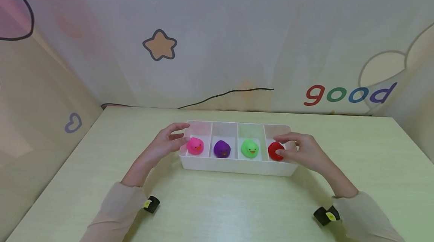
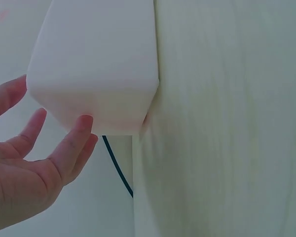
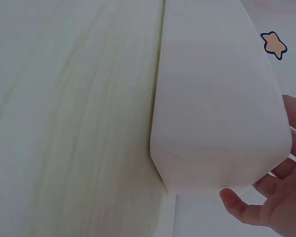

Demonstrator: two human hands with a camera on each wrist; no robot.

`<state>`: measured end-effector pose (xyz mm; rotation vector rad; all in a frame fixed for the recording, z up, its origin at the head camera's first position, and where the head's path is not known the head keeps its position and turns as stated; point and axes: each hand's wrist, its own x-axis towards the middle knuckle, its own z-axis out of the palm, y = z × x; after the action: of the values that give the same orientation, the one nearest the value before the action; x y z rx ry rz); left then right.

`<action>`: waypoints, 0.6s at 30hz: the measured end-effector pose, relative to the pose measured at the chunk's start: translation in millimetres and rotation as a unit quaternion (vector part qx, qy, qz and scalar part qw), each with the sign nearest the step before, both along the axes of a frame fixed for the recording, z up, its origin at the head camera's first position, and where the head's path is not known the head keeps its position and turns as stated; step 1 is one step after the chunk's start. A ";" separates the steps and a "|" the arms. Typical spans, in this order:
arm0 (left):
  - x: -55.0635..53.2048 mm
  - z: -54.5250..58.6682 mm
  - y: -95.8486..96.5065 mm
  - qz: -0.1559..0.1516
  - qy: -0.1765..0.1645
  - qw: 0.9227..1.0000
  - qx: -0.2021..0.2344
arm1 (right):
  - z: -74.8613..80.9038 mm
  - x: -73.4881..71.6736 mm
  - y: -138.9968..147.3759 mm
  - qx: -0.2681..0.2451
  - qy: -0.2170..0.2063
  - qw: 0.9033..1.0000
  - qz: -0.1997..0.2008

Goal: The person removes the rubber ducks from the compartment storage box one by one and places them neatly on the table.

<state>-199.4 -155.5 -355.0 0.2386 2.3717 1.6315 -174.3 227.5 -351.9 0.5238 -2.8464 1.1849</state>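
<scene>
A white tray (image 1: 237,165) with a row of compartments stands on the table. From left to right its compartments hold a pink rubber duck (image 1: 195,146), a purple toy (image 1: 222,149), a green rubber duck (image 1: 250,148) and a round red toy (image 1: 274,151). My left hand (image 1: 169,139) is at the tray's left end, fingers spread, thumb tip beside the pink duck. The left wrist view shows those fingers (image 2: 78,138) close against the end wall. At the right end my right hand (image 1: 303,151) pinches the red toy between thumb and forefinger, partly covering it.
The pale wooden table (image 1: 217,208) extends around the tray. Behind it hangs a light cloth backdrop (image 1: 220,46) with a star and the word "good". Small black devices (image 1: 153,204) are worn at both wrists.
</scene>
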 end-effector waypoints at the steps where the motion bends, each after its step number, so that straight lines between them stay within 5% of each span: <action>1: -0.4 -0.1 -0.2 -0.001 -0.001 1.000 -0.002 | -0.1 -0.6 -0.5 0.005 0.001 1.000 0.002; 18: -4.3 -5.1 -2.5 -0.015 -0.035 0.999 -0.015 | 6.0 -9.5 -15.2 0.145 0.003 0.989 0.027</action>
<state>-203.7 -158.0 -360.1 0.2060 2.3270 1.5651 -183.8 212.3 -345.9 0.6129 -3.0345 0.7753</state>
